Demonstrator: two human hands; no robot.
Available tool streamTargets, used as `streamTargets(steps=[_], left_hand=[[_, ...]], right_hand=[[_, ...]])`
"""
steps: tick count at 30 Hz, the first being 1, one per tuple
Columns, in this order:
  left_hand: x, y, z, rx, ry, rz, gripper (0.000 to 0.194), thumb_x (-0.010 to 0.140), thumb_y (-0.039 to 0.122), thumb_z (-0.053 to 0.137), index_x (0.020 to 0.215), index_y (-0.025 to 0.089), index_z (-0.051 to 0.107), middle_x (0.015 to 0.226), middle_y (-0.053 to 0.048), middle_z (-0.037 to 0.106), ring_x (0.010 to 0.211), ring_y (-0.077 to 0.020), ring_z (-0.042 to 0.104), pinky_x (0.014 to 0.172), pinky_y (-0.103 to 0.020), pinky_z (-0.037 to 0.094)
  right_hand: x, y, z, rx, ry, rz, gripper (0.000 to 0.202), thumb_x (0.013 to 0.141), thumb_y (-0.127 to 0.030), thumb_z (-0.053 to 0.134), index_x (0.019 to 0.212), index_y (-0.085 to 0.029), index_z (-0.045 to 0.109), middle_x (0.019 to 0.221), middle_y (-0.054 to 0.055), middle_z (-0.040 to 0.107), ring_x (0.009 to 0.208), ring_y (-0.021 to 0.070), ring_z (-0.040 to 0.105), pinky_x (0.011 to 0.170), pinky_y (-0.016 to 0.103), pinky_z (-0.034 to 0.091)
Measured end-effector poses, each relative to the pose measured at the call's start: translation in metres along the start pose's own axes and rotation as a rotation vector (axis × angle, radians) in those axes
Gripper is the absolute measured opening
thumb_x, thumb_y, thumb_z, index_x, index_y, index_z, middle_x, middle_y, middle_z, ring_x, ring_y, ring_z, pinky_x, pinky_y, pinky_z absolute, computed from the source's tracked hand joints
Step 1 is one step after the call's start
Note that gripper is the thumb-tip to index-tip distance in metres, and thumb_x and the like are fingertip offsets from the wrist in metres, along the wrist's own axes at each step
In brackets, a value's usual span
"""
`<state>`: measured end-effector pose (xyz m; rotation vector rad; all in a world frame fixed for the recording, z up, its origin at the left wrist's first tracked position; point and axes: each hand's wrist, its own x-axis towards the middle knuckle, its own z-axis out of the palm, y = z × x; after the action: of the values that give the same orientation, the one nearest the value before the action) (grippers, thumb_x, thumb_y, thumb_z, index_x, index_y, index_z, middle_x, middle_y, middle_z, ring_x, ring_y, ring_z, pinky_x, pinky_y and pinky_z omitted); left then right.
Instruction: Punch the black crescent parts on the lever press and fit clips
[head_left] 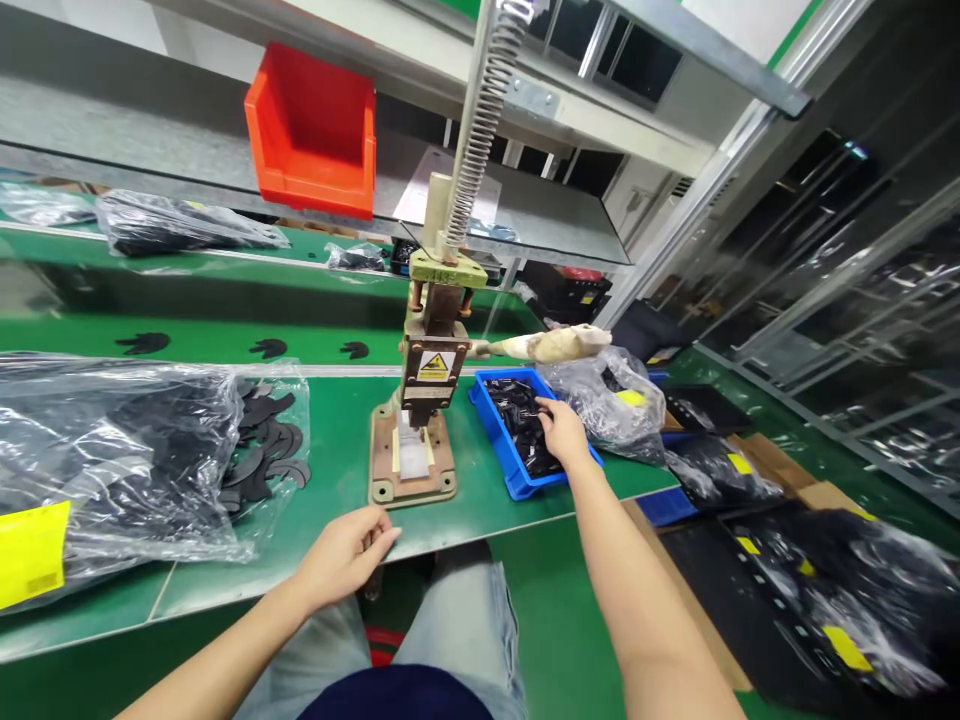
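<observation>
My right hand (562, 432) reaches into a blue tray (517, 482) of small black parts (521, 415), its fingertips touching them. Whether a part is between those fingertips is too small to tell. At the table's front edge rests my left hand (351, 552), its fingers curled together, just in front of the press base (381, 470). Anything inside those fingers is hidden. The hand press (435, 365) stands upright between my hands, with its wrapped lever (562, 345) pointing right above the tray.
An open plastic bag (150, 450) of black curved pieces lies at left. Several black pieces (268, 348) lie on the green strip behind. A red bin (315, 140) sits on the shelf. Plastic bags (619, 400) and cartons (765, 465) stand at right.
</observation>
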<state>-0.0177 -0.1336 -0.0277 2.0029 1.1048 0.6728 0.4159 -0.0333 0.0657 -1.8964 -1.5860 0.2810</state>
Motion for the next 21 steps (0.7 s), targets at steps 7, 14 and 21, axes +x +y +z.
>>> streamTargets(steps=[7, 14, 21], left_hand=[[-0.002, 0.016, -0.007, -0.19, 0.089, -0.036, 0.032, 0.102, 0.046, 0.056, 0.084, 0.02, 0.062, 0.073, 0.001, 0.061, 0.067, -0.0142, 0.055, 0.065, -0.026, 0.047], [0.008, 0.057, -0.015, -0.284, 0.177, 0.085, 0.022, 0.099, 0.041, 0.063, 0.105, 0.02, 0.065, 0.088, -0.002, 0.066, 0.075, -0.0143, 0.061, 0.069, -0.026, 0.051], [0.006, 0.066, -0.013, -0.286, 0.175, 0.189, 0.018, 0.098, 0.032, 0.066, 0.112, 0.02, 0.066, 0.087, -0.002, 0.069, 0.07, -0.0127, 0.062, 0.067, -0.026, 0.052]], right_hand=[[-0.066, -0.055, 0.032, 0.704, 0.114, 0.009, 0.039, 0.098, -0.052, 0.049, 0.125, -0.026, 0.059, 0.109, 0.006, 0.069, 0.095, 0.0195, 0.07, 0.096, 0.05, 0.06], [-0.167, -0.131, 0.099, 1.202, -0.136, 0.058, 0.02, 0.096, -0.047, 0.059, 0.107, -0.031, 0.054, 0.103, 0.002, 0.078, 0.113, 0.023, 0.075, 0.111, 0.056, 0.054], [-0.199, -0.142, 0.118, 1.311, -0.291, 0.052, 0.018, 0.095, -0.043, 0.065, 0.104, -0.031, 0.055, 0.116, 0.003, 0.079, 0.131, 0.0248, 0.067, 0.12, 0.057, 0.047]])
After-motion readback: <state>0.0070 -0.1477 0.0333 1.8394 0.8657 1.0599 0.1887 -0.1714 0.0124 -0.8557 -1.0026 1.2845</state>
